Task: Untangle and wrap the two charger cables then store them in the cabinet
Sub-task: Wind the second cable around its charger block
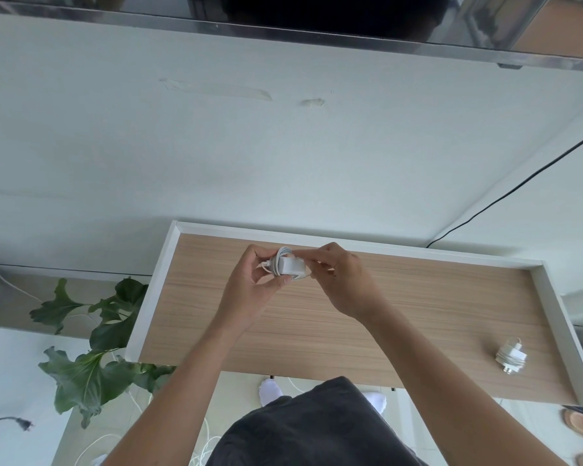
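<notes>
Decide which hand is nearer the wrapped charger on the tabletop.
Right. Both hands hold a second charger: right hand back-left of the wrapped charger, left hand farther left.

White charger brick wound in white cable (292, 265). Second white cable-wrapped charger (511, 357). Pale wood-grain table (418, 314) with fine horizontal streaks, white rim. Dark green broad-leaved plant (91, 375). Thin black cord (505, 196) on off-white wall (283, 146). Charcoal clothing (317, 428).
</notes>
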Demonstrator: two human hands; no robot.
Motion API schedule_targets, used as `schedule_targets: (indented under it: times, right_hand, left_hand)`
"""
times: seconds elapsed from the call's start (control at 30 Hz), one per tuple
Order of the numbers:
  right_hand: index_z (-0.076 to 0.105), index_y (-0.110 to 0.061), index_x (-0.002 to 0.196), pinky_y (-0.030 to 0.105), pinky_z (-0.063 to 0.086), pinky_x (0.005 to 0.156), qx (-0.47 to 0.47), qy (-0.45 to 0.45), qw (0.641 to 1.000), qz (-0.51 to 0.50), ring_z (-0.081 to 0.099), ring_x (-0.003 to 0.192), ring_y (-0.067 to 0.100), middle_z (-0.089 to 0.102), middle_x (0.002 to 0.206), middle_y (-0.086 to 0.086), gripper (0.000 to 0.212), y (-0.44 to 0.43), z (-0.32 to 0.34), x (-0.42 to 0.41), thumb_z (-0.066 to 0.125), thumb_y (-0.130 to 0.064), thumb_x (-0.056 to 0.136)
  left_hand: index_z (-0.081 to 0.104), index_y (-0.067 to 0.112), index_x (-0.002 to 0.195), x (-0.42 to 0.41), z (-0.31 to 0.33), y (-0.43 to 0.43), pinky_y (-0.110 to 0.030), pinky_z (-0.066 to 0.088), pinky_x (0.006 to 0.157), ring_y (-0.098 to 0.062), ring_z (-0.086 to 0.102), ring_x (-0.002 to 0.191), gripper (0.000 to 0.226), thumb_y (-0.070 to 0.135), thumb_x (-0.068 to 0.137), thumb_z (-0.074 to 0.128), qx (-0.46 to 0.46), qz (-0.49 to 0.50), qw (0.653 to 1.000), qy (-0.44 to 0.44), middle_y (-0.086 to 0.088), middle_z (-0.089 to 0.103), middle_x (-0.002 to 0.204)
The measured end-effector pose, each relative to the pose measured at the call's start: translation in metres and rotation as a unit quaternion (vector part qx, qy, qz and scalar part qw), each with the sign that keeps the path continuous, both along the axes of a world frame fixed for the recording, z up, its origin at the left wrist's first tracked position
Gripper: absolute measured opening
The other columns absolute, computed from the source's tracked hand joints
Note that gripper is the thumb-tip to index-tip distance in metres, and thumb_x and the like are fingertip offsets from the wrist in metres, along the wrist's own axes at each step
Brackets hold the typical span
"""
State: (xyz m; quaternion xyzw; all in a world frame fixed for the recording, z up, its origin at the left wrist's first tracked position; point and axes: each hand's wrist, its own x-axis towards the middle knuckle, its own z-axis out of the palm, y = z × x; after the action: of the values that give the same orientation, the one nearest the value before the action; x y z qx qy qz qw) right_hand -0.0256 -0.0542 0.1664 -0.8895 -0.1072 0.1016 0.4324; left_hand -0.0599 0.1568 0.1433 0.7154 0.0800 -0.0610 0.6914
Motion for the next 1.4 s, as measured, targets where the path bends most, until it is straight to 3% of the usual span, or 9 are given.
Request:
schedule_targets:
  times: [0.13,0.3,0.43,0.57,0.7,0.83,1.07,1.3,1.4]
  right_hand:
    - [0.08,-0.034,0.13,0.008,0.041,0.08,-0.065,-0.032,0.997,0.019,0.064,0.087,0.012,0.071,0.102,-0.002,0.029,0.004,0.004,0.006,0.066,-0.02,0.108]
    - [0.08,-0.021,0.101,0.011,0.053,0.076,-0.025,0.02,0.999,-0.016,0.074,0.086,0.001,0.081,0.094,-0.013,0.003,0.005,0.012,0.014,0.08,-0.024,0.099]
    - [0.084,-0.02,0.1,0.006,0.049,0.073,-0.031,0.034,0.999,-0.024,0.069,0.08,-0.012,0.08,0.087,-0.016,0.005,0.003,0.013,0.016,0.082,-0.024,0.097]
    - [0.083,-0.028,0.092,0.01,0.05,0.068,0.0,0.075,0.995,-0.058,0.073,0.08,-0.003,0.08,0.081,-0.014,0.005,0.0,0.013,0.016,0.085,-0.033,0.094]
    - [0.078,-0.027,0.096,0.038,0.056,0.072,0.088,0.129,0.983,-0.091,0.073,0.08,0.02,0.081,0.091,0.0,0.02,-0.006,0.013,0.017,0.09,-0.042,0.089]
    - [0.073,-0.031,0.111,0.05,0.06,0.078,0.098,0.147,0.98,-0.092,0.066,0.078,0.012,0.078,0.1,0.002,0.032,-0.006,0.011,0.014,0.086,-0.052,0.091]
    - [0.073,-0.03,0.137,0.045,0.062,0.099,0.223,0.252,0.942,-0.007,0.075,0.119,0.024,0.079,0.129,0.001,0.04,-0.004,0.02,0.001,0.049,-0.051,0.114]
    - [0.075,-0.016,0.136,0.052,0.056,0.107,0.315,0.304,0.899,-0.022,0.068,0.113,0.027,0.073,0.136,0.02,0.035,-0.006,0.016,0.002,0.05,-0.031,0.116]
    - [0.075,-0.017,0.135,0.048,0.057,0.106,0.31,0.299,0.903,-0.014,0.069,0.109,0.021,0.077,0.125,0.012,0.034,-0.009,0.014,0.002,0.058,-0.036,0.113]
  left_hand:
    - [0.067,0.027,0.116,0.0,0.004,-0.001,-0.043,0.06,0.105,-0.013,0.072,0.12,0.039,0.004,0.091,0.086,0.067,-0.017,0.997,-0.034,0.013,0.077,0.125]
    - [0.069,0.028,0.119,-0.002,0.002,-0.001,-0.035,0.063,0.104,-0.017,0.068,0.126,0.043,-0.003,0.092,0.082,0.089,-0.035,0.994,-0.06,0.014,0.076,0.128]
    - [0.07,0.028,0.124,-0.003,0.001,0.0,-0.031,0.063,0.102,-0.017,0.066,0.129,0.047,-0.007,0.093,0.08,0.097,-0.049,0.991,-0.081,0.013,0.073,0.133]
    - [0.071,0.03,0.124,-0.002,0.002,0.0,-0.03,0.063,0.101,-0.018,0.067,0.128,0.051,-0.007,0.091,0.082,0.09,-0.049,0.991,-0.09,0.01,0.07,0.134]
    - [0.07,0.028,0.125,0.0,0.007,0.002,-0.028,0.061,0.099,-0.019,0.072,0.12,0.049,-0.004,0.09,0.085,0.011,-0.055,0.997,-0.055,0.006,0.073,0.135]
    - [0.07,0.019,0.13,0.002,0.009,0.002,-0.033,0.062,0.099,-0.021,0.075,0.121,0.05,-0.005,0.088,0.086,-0.047,-0.057,0.997,-0.021,0.002,0.075,0.136]
    - [0.067,0.015,0.142,0.001,0.003,0.004,-0.036,0.059,0.104,-0.024,0.071,0.127,0.057,0.0,0.089,0.081,-0.209,-0.064,0.975,0.039,-0.007,0.069,0.141]
    - [0.052,0.006,0.156,0.001,-0.005,0.005,-0.026,0.061,0.098,-0.02,0.069,0.125,0.06,-0.002,0.099,0.066,-0.329,-0.043,0.939,0.093,-0.016,0.064,0.146]
    - [0.051,0.002,0.156,-0.001,-0.006,0.006,-0.024,0.061,0.097,-0.016,0.072,0.119,0.057,-0.001,0.1,0.062,-0.335,-0.043,0.937,0.095,-0.014,0.069,0.138]
